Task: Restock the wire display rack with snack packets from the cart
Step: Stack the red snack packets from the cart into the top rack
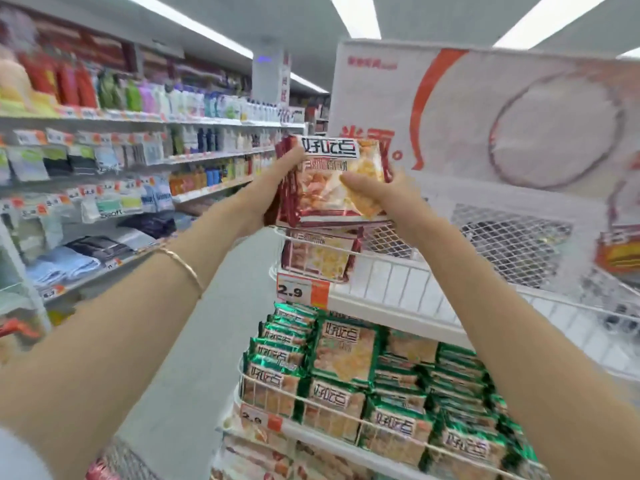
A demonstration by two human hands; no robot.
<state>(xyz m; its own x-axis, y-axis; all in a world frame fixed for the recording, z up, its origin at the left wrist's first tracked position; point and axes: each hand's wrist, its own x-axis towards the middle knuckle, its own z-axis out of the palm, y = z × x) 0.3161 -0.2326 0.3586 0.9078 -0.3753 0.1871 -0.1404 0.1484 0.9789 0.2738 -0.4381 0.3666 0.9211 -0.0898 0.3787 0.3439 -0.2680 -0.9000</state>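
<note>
A stack of red snack packets is held up in the air by both hands, just above the front left corner of the top tier of a white wire display rack. The left hand grips the stack's left edge, its fingers curled round several packets. The right hand pinches the front packet's right side, its fingers pressed on the printed face.

The packets stand upright, printed faces toward the viewer and brand lettering at the top. Their long axis runs roughly vertical, and the stack runs back and to the left.

The restocking looks partly done. The top tier holds only a few red packets at its front left corner, lying directly below the held stack, and bare mesh shows behind them. The tier beneath is packed with green packets. The held stack is not yet set down, and the top tier has much room left.

An orange price tag hangs on the top tier's front. A large white header board rises behind. Store shelves of household goods line the aisle to the left.
</note>
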